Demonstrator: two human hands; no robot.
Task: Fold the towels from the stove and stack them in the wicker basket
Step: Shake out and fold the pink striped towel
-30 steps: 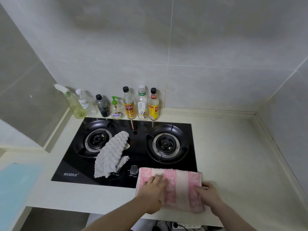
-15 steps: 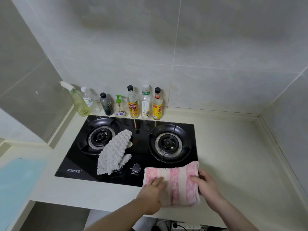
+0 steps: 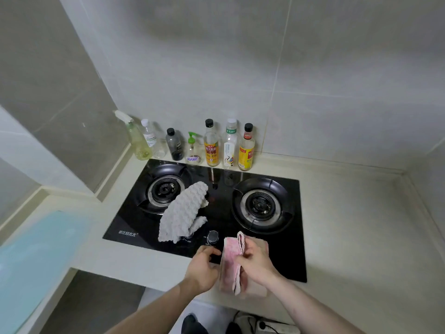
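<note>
Now right hand (image 3: pixel 255 259) grips pink towel (image 3: pixel 228 266) (left hand (image 3: pixel 202 268) beside).

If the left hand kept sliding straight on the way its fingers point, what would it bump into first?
The left hand points right toward the pink towel, gripped by the right hand. It would likely meet that towel first; depth is hard to judge.

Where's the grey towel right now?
In the head view, the grey towel lies unfolded on the stove, draped from the left burner down to the front knobs, left of the pink towel in both hands.
</note>
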